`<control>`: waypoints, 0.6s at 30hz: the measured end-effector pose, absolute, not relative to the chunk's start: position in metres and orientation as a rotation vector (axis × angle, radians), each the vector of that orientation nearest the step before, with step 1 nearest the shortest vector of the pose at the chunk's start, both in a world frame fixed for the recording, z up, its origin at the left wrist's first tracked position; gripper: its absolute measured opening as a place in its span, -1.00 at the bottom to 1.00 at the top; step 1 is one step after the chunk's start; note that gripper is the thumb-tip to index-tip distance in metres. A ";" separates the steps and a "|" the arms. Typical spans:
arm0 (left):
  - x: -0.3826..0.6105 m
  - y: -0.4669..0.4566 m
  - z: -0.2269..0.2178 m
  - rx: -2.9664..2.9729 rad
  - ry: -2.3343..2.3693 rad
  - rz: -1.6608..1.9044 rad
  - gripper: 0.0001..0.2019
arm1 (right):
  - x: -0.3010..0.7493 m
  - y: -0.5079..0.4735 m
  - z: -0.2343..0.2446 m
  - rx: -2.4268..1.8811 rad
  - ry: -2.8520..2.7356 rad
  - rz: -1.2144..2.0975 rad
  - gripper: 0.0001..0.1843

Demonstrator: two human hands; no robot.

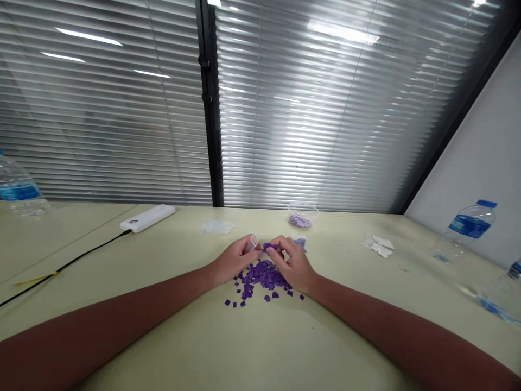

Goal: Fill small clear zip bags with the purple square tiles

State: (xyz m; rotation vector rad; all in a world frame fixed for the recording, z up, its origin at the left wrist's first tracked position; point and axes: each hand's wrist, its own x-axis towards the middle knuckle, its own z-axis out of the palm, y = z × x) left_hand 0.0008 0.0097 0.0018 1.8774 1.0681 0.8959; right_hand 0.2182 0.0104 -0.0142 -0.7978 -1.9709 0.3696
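A pile of small dark purple paper squares (266,274) lies on the table, with loose ones scattered toward me. At the pile's left edge, my left hand (236,257) is closed around a small clear plastic piece (253,242), perhaps a small bag or tube; its exact kind is unclear. My right hand (295,265) pinches several purple squares (268,247) between thumb and fingers, close to the clear piece. Just behind the right hand, partly hidden by it, lies a small batch of lighter purple pieces (301,242).
Behind the hands stands a clear round tub (303,212) holding pale purple pieces. Clear plastic bags (216,226) lie left of it. A white power bank (147,218) with a black cable is farther left. Crumpled white paper (379,245) and a water bottle (466,228) are right.
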 end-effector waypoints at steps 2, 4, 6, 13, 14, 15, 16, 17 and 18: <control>0.002 0.008 0.000 2.017 1.107 0.765 -0.65 | 0.219 0.011 -0.017 -0.785 -1.913 0.358 -0.84; 0.003 0.006 0.000 2.172 1.147 0.659 -0.63 | 0.219 0.011 -0.019 -0.766 -1.917 0.333 -0.85; 0.004 0.004 0.001 2.279 1.135 0.631 -0.65 | 0.219 0.011 -0.021 -0.736 -1.990 0.305 -0.88; 0.005 0.000 0.002 2.271 1.048 0.689 -0.61 | 0.217 0.009 -0.018 -0.619 -2.171 0.300 -0.90; 0.005 0.000 0.002 2.267 1.043 0.685 -0.60 | 0.216 0.009 -0.018 -0.614 -2.171 0.302 -0.90; 0.005 0.000 0.002 2.261 1.032 0.681 -0.59 | 0.216 0.008 -0.018 -0.607 -2.172 0.307 -0.89; 0.005 0.000 0.002 2.255 1.018 0.678 -0.59 | 0.217 0.008 -0.018 -0.599 -2.172 0.310 -0.89; 0.004 -0.001 0.002 2.248 1.002 0.675 -0.58 | 0.217 0.008 -0.018 -0.593 -2.174 0.311 -0.89; 0.004 -0.001 0.003 2.242 0.986 0.674 -0.57 | 0.217 0.008 -0.018 -0.587 -2.177 0.309 -0.88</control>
